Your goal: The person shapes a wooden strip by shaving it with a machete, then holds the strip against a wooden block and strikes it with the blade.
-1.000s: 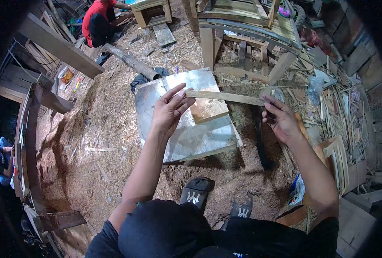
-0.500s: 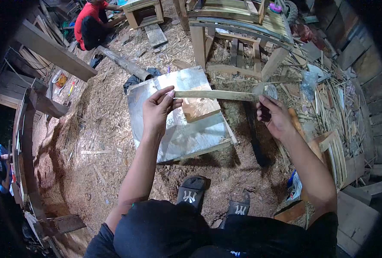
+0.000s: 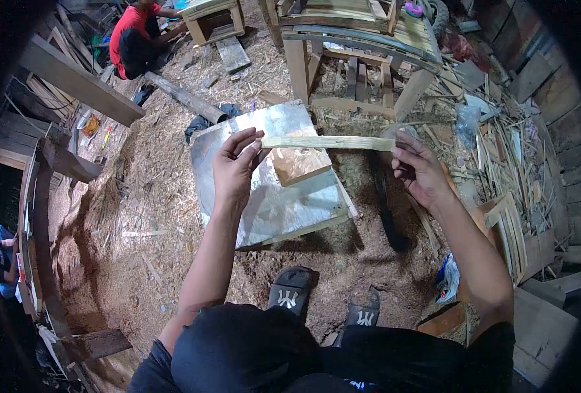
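A person in a dark top and sandals (image 3: pixel 290 288) holds a thin strip of wood (image 3: pixel 329 142) by its two ends, raised over a shavings-covered floor (image 3: pixel 140 196). The left hand (image 3: pixel 236 164) pinches one end between thumb and fingertips, the fingers partly curled and the palm partly open. The right hand (image 3: pixel 422 169) grips the other end between thumb and forefinger, its remaining fingers bent loosely inward.

The strip runs nearly level across the view, spanning the space between the hands. In the view it passes over a broad, pale board (image 3: pixel 284 216) and along the far edge of a square wood block (image 3: pixel 301 167) that lies on that board. A dark, curved object (image 3: pixel 388 223) lies on the shavings to the right of the board, below the right hand in the view.

Beyond the board, a round pole (image 3: pixel 185 97) stretches over the floor, its near end beside a crumpled black bag (image 3: pixel 228 110). At the upper left, a person in a red top (image 3: pixel 132 36) crouches next to a small wooden frame (image 3: pixel 213 23). Larger wooden furniture (image 3: pixel 362 39) stands at the top of the view, with scattered offcuts (image 3: pixel 500 154) and a clear plastic bag (image 3: pixel 467 124) to the right.
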The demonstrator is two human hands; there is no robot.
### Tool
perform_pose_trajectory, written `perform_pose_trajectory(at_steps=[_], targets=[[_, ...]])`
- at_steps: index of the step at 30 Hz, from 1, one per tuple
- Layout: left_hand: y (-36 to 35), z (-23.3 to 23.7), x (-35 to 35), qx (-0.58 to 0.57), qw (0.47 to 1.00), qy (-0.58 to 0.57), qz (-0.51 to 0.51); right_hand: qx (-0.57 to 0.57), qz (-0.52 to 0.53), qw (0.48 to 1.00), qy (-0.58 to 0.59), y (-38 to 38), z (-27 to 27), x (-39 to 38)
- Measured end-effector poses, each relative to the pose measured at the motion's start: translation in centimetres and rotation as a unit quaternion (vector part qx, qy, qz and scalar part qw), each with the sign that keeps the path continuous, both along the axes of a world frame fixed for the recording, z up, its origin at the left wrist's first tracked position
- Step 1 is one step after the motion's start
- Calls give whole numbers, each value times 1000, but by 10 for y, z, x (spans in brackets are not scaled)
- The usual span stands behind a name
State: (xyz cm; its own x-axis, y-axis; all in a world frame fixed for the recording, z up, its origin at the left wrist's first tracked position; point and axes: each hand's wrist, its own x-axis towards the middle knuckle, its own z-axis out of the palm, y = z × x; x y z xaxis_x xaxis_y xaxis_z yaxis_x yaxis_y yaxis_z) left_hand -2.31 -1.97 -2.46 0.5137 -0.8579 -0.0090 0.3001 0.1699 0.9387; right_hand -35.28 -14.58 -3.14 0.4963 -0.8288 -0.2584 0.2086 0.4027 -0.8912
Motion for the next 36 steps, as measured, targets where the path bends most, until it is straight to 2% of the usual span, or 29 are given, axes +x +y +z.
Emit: perform_pose_trajectory(at_steps=[3,12,14,15,17,18,19,21,22,27,29,31,33,36], targets=[[1,-1,1,6,1000,-4,-4,-9,-19,1000,-9,3,5,1],[2,1,-1,18,999,4,33,1,26,1000,-9,5,7,1],[2,4,-5,20,999,-5,27,1,145,985,94,5,14,1],[3,5,-7,22,999,-14,20,1,146,985,94,5,12,3],[2,7,-10,31,999,-28,13,-184,242,928,214,8,3,10],[2,7,-11,41,998,-42,6,-158,271,933,173,13,1,14],[2,6,-12,41,998,-42,6,-157,271,934,173,15,2,16],[1,4,-12,35,998,-52,-4,-134,345,904,215,21,7,21],[1,4,-12,35,998,-52,-5,-130,357,904,197,24,7,22],[2,7,-16,40,998,-18,-47,-94,329,913,224,39,-4,33],[2,4,-21,64,993,-16,-101,-18,285,946,157,48,-11,38],[1,-1,-27,97,982,-19,-164,-6,291,949,125,56,-15,45],[3,-1,-37,147,970,-49,-185,31,282,953,106,65,-15,52],[2,-2,-44,142,972,-37,-182,28,289,953,92,71,-21,59]])
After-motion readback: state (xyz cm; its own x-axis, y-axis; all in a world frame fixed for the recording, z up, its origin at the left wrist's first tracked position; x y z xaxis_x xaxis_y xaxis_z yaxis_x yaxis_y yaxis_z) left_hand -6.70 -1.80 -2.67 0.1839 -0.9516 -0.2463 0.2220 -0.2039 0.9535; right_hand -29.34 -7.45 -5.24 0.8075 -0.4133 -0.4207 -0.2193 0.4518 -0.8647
